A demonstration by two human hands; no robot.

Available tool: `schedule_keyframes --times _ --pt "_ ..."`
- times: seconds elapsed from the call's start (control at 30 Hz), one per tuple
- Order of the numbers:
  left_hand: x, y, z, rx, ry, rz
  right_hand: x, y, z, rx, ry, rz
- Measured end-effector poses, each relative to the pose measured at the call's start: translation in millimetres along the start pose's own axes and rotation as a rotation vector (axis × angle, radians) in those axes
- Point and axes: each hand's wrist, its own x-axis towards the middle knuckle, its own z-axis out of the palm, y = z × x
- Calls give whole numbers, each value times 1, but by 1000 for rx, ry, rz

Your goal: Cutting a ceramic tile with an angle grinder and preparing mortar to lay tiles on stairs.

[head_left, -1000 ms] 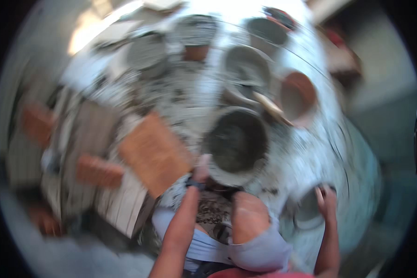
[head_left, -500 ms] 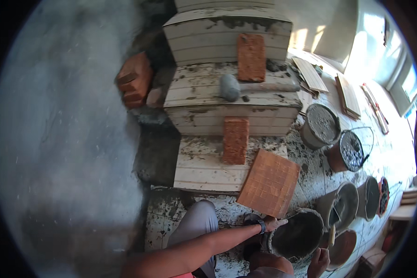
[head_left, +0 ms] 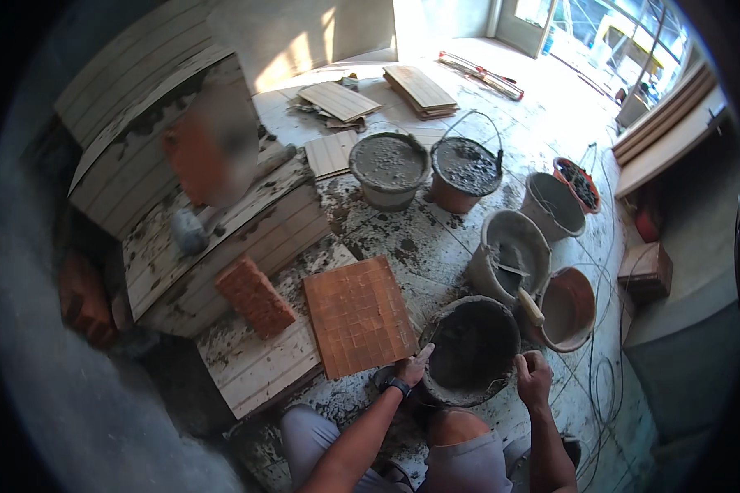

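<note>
My left hand (head_left: 415, 367), with a dark watch on the wrist, is closed at the lower right corner of a square orange-brown tile (head_left: 360, 316). The tile's gridded face is up, and it overhangs the lowest step (head_left: 247, 374). Those fingers also come close to the left rim of a dark bucket (head_left: 503, 380), whose inside is coated with grey mortar. By the opposite rim, my right hand (head_left: 534, 378) is curled closed; whatever its fingers hold is hidden. A trowel with a pale handle (head_left: 532, 308) leans in a grey bucket (head_left: 483, 275) beyond.
A brick (head_left: 255, 297) lies on the lowest step. One step up are a grey-headed mallet (head_left: 189, 232) and another, blurred brick (head_left: 191, 160). Mortar-filled buckets (head_left: 386, 197), an orange-brown tub (head_left: 585, 324) and stacked boards (head_left: 419, 90) occupy the floor. A loose cable (head_left: 607, 403) runs at right.
My view has swung to the right, showing more of the floor and doorway. My right hand and forearm have come further into view. My left hand stays by the tile's corner.
</note>
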Motion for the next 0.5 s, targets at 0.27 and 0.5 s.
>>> schedule_keyframes --times 0.27,0.5 --pt "-15 75 -17 -511 -109 -299 -61 105 24 206 142 219" --pt "-15 54 -31 -106 -35 -201 -67 121 60 311 44 325"
